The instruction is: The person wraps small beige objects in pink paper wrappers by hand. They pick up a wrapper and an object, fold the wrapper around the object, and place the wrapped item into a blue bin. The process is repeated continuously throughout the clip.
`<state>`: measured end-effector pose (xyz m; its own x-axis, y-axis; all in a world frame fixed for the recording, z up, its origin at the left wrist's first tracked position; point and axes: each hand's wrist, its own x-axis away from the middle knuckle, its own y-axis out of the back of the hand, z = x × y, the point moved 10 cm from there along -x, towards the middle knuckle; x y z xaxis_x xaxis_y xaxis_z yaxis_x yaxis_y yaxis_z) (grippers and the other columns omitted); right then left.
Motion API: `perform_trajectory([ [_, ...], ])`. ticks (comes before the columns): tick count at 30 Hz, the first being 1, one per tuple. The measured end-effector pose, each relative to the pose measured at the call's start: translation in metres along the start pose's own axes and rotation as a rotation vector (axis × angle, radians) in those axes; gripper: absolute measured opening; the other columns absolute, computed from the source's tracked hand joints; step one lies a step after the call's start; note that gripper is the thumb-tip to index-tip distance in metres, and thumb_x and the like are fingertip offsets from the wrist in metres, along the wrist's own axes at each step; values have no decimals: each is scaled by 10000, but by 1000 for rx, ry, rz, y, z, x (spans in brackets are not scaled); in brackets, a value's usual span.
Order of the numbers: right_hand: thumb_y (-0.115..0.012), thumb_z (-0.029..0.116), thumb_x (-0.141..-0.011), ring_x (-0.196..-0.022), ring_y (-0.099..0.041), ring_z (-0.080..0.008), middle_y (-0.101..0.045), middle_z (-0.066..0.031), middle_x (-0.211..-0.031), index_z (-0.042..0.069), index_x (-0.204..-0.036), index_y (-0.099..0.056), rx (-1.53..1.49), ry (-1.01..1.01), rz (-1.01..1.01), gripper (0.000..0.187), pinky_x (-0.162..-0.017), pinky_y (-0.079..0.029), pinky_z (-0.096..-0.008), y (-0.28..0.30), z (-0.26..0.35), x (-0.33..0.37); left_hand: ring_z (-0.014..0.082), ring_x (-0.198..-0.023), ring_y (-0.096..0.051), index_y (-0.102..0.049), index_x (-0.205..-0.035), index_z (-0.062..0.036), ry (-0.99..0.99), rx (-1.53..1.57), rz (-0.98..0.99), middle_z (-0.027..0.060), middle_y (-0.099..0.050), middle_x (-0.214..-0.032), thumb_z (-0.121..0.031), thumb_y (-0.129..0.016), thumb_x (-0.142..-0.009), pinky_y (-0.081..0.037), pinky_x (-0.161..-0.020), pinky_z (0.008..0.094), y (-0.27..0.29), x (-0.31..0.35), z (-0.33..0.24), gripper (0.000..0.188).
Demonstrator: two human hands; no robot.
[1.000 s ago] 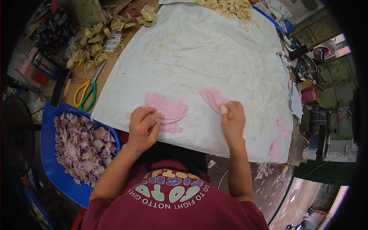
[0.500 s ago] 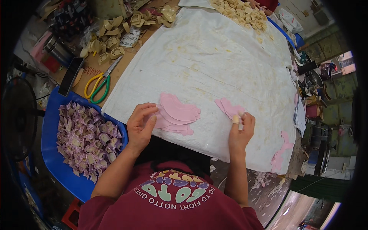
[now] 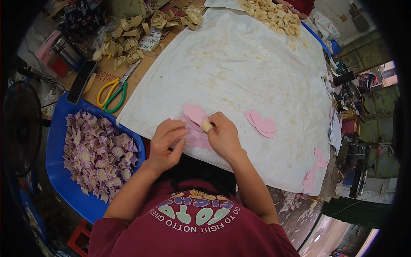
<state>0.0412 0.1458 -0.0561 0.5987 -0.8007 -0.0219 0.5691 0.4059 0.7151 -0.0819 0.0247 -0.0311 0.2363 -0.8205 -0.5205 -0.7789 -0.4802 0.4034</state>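
Observation:
A stack of thin pink curved cut pieces (image 3: pixel 195 114) lies on the white sheet (image 3: pixel 239 77) near its front edge. My left hand (image 3: pixel 168 143) is at the stack's left side, its thumb apart from the bent fingers and nothing clearly held. At the stack's right edge, my right hand (image 3: pixel 224 137) has its fingers bent and closed. A cream finger cover (image 3: pixel 206 126) on that hand touches the pink pieces; whether one is pinched is hidden. Farther right, a few overlapping pink pieces (image 3: pixel 262 124) lie flat. Another narrow pink strip (image 3: pixel 314 171) rests by the right edge.
To the left stands a blue tub (image 3: pixel 64 180) full of small purple-and-cream wrapped parts (image 3: pixel 100 154). Scissors (image 3: pixel 113 92) with yellow and green handles and a phone (image 3: pixel 81 81) lie behind it. Cream moulded parts (image 3: pixel 274 17) are heaped at the back, near another person's hand (image 3: pixel 287 6).
My right hand has moved left, from the separate pink pieces to the stack. My left hand has shifted slightly right. The separate pieces stay behind on the sheet.

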Motion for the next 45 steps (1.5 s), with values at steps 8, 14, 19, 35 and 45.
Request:
perform_trajectory([
  [8, -555, 17, -870, -728, -501, -94, -536, -27, -793, 8, -891, -578, -498, -102, -278, 32, -603, -417, -265, 53, -61, 11, 335, -1082, -565, -659, -953, -45, -118, -166, 121, 121, -644, -1082, -12, -684, -700, -431, -943, 467, -40, -8, -6, 256],
  [14, -584, -9, -868, -782, -547, -129, -581, -70, -927, 11, -969, -613, 234, -30, -590, 107, -716, -463, -253, 147, -63, 62, 370, -1117, -561, -650, -983, -18, -83, -62, 82, 177, -617, -1156, 42, -669, -706, -426, -979, 448, -32, -5, -5, 284],
  [19, -598, -44, -807, -913, -584, -265, -599, -143, -958, -2, -1015, -611, 379, 100, -530, 213, -721, -496, -316, 125, -79, 76, 353, -1117, -558, -650, -1000, -9, -36, 10, 50, 181, -600, -1163, 50, -661, -714, -449, -946, 417, -27, -2, 0, 292],
  [35, -622, 2, -768, -836, -583, -323, -582, -131, -892, 23, -904, -615, 49, 91, -112, 138, -720, -469, -411, 5, 5, 3, 347, -1132, -563, -645, -1027, -6, -44, 38, 61, 180, -599, -1167, 31, -665, -734, -402, -1024, 468, -23, 4, 7, 296],
  [45, -587, 43, -859, -729, -566, -207, -599, -68, -847, 5, -900, -617, -389, -152, -32, 63, -654, -454, -338, -2, -43, -2, 362, -1162, -522, -657, -1017, -53, -108, -207, 92, 129, -609, -1159, -55, -691, -719, -342, -1048, 533, -41, -13, -14, 300],
])
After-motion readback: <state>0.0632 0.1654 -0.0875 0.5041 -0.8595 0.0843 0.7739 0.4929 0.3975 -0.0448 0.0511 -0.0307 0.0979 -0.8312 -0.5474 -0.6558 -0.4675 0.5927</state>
